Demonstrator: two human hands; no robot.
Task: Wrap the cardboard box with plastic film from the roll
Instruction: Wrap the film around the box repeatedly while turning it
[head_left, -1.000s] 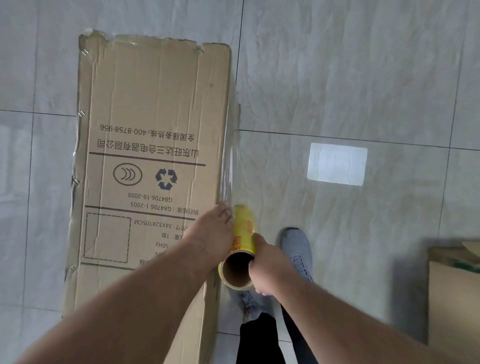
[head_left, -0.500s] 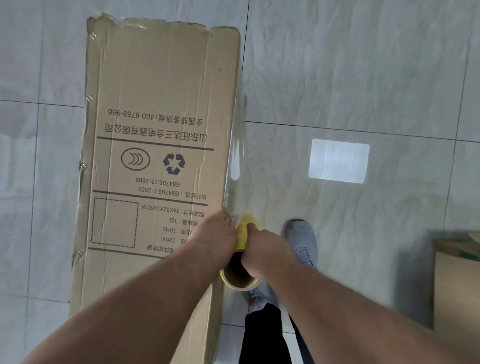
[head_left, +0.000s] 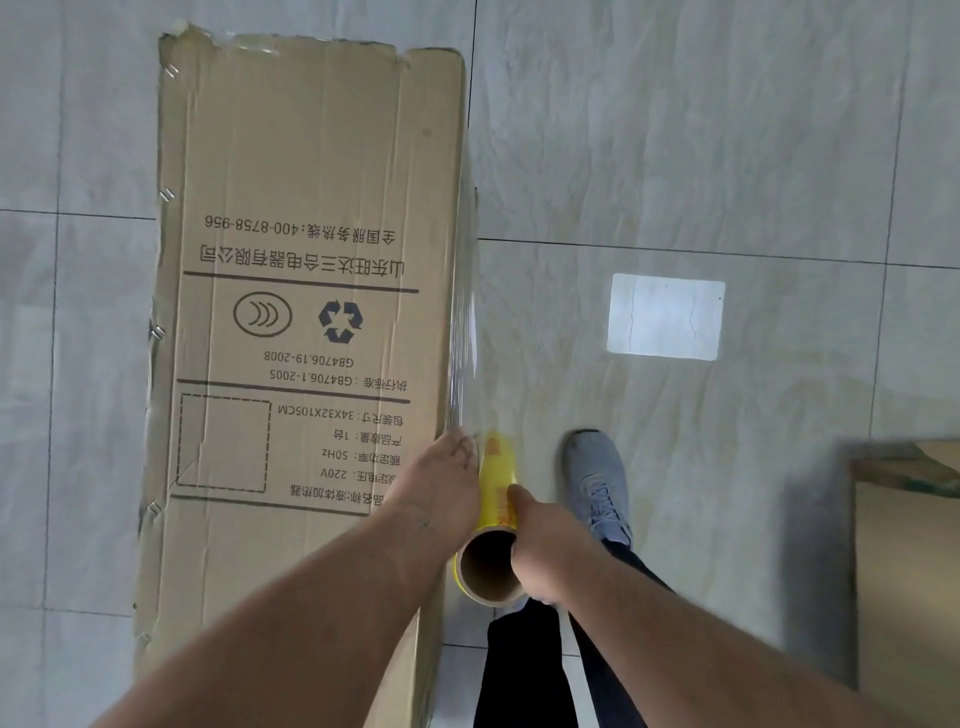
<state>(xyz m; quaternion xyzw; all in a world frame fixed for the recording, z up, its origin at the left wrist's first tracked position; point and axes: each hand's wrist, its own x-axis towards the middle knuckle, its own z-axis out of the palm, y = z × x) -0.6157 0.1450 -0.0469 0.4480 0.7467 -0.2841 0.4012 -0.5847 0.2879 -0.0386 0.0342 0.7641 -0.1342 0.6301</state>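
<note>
Hands: both at the right long edge of the cardboard box (head_left: 311, 291), near its lower half. Left hand (head_left: 441, 488): lies against the box edge and the left side of the roll (head_left: 493, 519); whether its fingers curl round the roll or press flat cannot be told, since they are hidden behind the hand. Right hand (head_left: 540, 551): grips the roll at its near end, thumb laid along the yellow wrapper, fingers curled round the right side of the open cardboard core.

Roll: yellow, held roughly parallel to the box edge, just beside it, with the hollow brown core facing the camera.

Plastic film (head_left: 464, 332): a clear, glossy strip running from the far end of the roll up along the right edge of the box, lying against that edge; where it ends higher up is hard to make out.

Cardboard box: long, brown, flat on the floor (head_left: 675, 130), its printed face up, with black text, a recycling mark and a dashed rectangle. Top end ragged; metal staples along the left edge.

Floor: pale grey marbled tiles with dark joints. A bright rectangular patch of light (head_left: 666, 317) lies to the right of the box, well apart from it.

Grey shoe (head_left: 597, 483) and dark trouser legs (head_left: 530, 670): just right of the roll and below it.

Second brown box (head_left: 906, 571): partly visible at the right border.
</note>
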